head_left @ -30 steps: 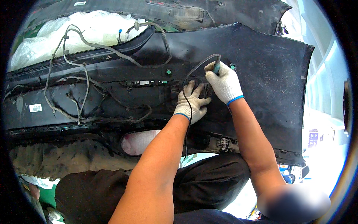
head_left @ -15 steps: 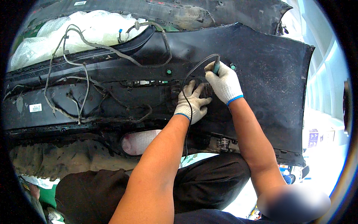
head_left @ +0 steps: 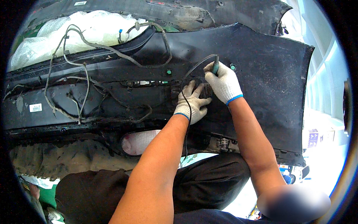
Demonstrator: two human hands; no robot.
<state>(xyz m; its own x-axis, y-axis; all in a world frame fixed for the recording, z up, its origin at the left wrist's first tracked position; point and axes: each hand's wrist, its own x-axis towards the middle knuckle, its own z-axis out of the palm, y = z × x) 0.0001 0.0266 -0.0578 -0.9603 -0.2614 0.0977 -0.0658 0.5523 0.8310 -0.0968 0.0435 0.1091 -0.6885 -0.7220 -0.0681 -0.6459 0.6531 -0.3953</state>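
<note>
A black car bumper [head_left: 276, 93] lies with its inner face up, scuffed and dusty. My right hand [head_left: 225, 83], in a white knit glove with a blue cuff, is closed round a soldering iron [head_left: 215, 67] with a teal handle. The handle points up and its tip is hidden behind my fingers. A black cord [head_left: 191, 112] loops from the handle's top, passes over my left hand and drops toward my lap. Gloved too, my left hand [head_left: 193, 102] lies on the bumper with fingers spread, just left of and nearer than the right.
A grey wiring harness [head_left: 87, 74] sprawls across the bumper's left half. Another dark bumper [head_left: 182, 13] sits behind it, with clear plastic wrap [head_left: 85, 31] at the far left. Green round clips [head_left: 169, 71] dot the surface. My dark-trousered knee [head_left: 223, 171] is close to the near edge.
The soldering iron's handle and the cord's top have shifted very slightly left, with my right fingers. My left hand stays in place.
</note>
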